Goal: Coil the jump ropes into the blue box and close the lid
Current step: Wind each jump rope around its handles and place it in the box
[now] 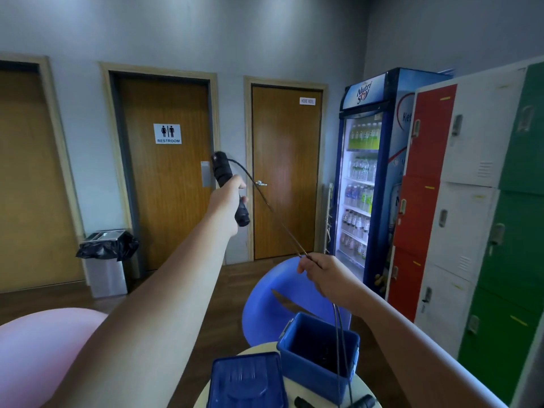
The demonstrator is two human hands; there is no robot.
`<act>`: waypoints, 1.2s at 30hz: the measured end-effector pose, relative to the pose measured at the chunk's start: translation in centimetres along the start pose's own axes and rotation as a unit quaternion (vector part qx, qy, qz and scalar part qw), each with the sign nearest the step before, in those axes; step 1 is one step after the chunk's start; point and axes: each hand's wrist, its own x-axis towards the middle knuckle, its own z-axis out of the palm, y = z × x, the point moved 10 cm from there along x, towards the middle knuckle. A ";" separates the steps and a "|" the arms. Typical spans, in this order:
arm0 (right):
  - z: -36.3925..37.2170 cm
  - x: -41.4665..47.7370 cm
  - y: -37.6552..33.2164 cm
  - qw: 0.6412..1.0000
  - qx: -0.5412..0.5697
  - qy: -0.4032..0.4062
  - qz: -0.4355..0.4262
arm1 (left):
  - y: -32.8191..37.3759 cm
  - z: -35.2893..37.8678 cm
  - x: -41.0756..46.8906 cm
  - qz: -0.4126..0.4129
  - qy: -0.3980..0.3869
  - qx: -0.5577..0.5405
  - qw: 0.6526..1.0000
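My left hand [226,201] is raised at arm's length and grips the black handles [222,169] of a jump rope. Its thin dark cord [265,198] runs down and right to my right hand [326,273], which pinches it. From there the cord hangs down in front of the open blue box [319,353] on the small round table [297,388]. The box's blue lid [247,381] lies flat on the table to the box's left. More black handles [363,401] of a rope lie on the table near the bottom edge.
A blue chair [273,301] stands behind the table and a pink seat [38,348] at the left. Coloured lockers [477,201] and a drinks fridge [368,172] line the right wall. A bin [107,260] stands by the restroom door.
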 end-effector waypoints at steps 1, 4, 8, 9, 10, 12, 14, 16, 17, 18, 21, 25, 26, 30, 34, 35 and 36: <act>-0.2 0.0 0.1 1.000 0.005 0.002 0.002 | 0.0 -0.1 0.2 0.005 -0.003 -0.002 1.000; 0.0 -0.3 -0.8 1.000 0.010 -0.009 -0.007 | -0.3 0.6 0.1 -0.007 -0.040 -0.066 0.997; 2.0 -0.6 -1.5 0.999 0.010 -0.036 0.002 | -0.5 2.8 -0.8 -0.016 -0.101 -0.185 0.977; 2.3 -0.6 -1.3 0.999 0.025 -0.037 0.009 | -0.4 3.2 -0.9 -0.013 -0.106 -0.201 0.974; 2.4 -0.7 -1.2 0.999 0.037 -0.035 0.013 | -0.3 3.3 -1.0 -0.011 -0.106 -0.211 0.972; 2.1 -0.8 -1.0 0.998 0.040 -0.037 0.012 | -0.3 2.7 -0.3 -0.008 -0.082 -0.210 0.974; 1.9 -1.1 -0.5 0.997 0.049 -0.058 0.026 | -0.1 1.1 0.9 0.021 -0.037 -0.140 0.989; 1.2 -1.2 0.0 0.997 0.025 -0.071 0.030 | 0.9 -0.4 2.2 0.111 -0.006 0.035 0.993; 0.7 -1.1 0.0 0.997 -0.017 -0.071 0.017 | 1.3 -0.6 2.6 0.163 -0.005 0.161 0.973; 0.1 -1.0 -0.3 0.995 -0.068 -0.067 0.000 | 1.5 -0.3 2.5 0.206 -0.011 0.288 0.935; -1.6 -0.6 -2.2 0.978 -0.192 -0.048 -0.067 | -0.1 2.1 0.6 0.275 -0.085 0.581 0.761; -4.9 -0.7 -6.1 0.954 -0.241 0.004 -0.178 | -3.6 3.8 -3.4 0.276 -0.214 0.730 0.587; -5.5 -0.5 -6.4 0.955 -0.234 0.003 -0.184 | -4.5 3.9 -4.5 0.255 -0.260 0.722 0.588; -6.8 0.5 -5.4 0.972 -0.178 -0.005 -0.151 | -5.4 4.4 -8.4 0.206 -0.386 0.590 0.678; -5.8 0.3 -3.4 0.991 -0.060 0.011 -0.123 | -5.9 4.8 -10.6 0.093 -0.500 0.419 0.752; -5.4 0.2 -2.7 0.993 -0.035 0.025 -0.106 | -6.1 4.8 -11.0 0.073 -0.525 0.398 0.749; -4.9 0.1 -1.7 0.996 -0.006 0.035 -0.076 | -6.4 4.8 -11.2 0.056 -0.542 0.382 0.747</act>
